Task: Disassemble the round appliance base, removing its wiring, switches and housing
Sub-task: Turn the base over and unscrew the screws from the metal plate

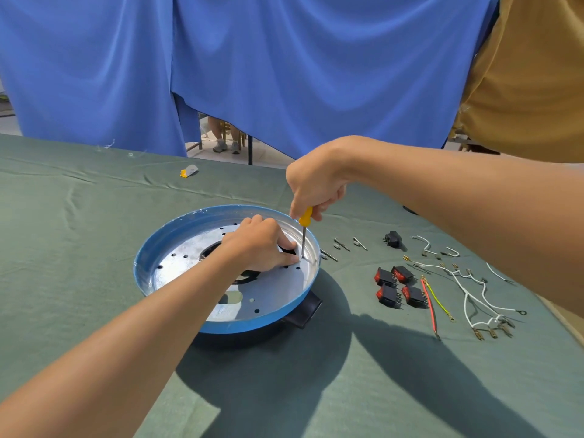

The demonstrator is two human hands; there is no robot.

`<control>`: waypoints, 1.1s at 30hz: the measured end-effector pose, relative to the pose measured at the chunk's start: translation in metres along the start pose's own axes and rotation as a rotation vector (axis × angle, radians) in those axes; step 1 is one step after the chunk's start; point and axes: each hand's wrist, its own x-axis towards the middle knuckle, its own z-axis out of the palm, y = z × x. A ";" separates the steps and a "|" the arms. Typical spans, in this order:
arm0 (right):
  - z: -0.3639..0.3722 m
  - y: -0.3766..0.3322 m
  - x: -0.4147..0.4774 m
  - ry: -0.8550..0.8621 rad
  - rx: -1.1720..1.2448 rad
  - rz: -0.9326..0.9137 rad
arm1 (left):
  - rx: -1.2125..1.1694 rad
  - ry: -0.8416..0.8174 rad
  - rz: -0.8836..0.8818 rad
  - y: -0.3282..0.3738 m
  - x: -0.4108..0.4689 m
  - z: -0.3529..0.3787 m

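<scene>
Screwdriver (305, 216) work on the round appliance base (151, 248), which sits mid-tabletop (94, 216). Right hand (316, 184) fingers are clenched round the yellow handle, with the tip upright on the metal plate (275, 292) near the rim. Left hand (262, 245) presses on the plate just beside the tip; whether its bent fingers hook an opening cannot be told. Removed switches (396, 287) and wires (467, 292) lie to the right. Risk: a tilted or lightly loaded tip may slip and strike the adjacent thumb.
</scene>
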 end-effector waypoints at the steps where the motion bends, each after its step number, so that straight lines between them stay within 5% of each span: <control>1: 0.001 0.000 0.000 0.014 -0.026 -0.014 | -0.002 0.003 -0.004 0.000 0.000 0.000; 6: -0.002 0.003 -0.007 0.110 -0.183 -0.093 | -0.014 0.005 -0.016 0.000 0.001 0.000; 12: -0.003 0.009 -0.009 0.141 -0.061 -0.149 | -0.001 0.002 -0.002 0.000 0.001 0.000; 20: 0.001 0.006 0.002 0.005 0.031 0.022 | -0.001 0.004 0.002 -0.001 0.002 0.000; 27: -0.003 -0.005 -0.007 0.125 -0.327 -0.195 | -0.001 0.014 -0.008 -0.002 0.003 0.001; 33: 0.005 0.004 -0.006 0.152 -0.137 -0.152 | -0.004 0.001 -0.004 -0.002 0.004 0.000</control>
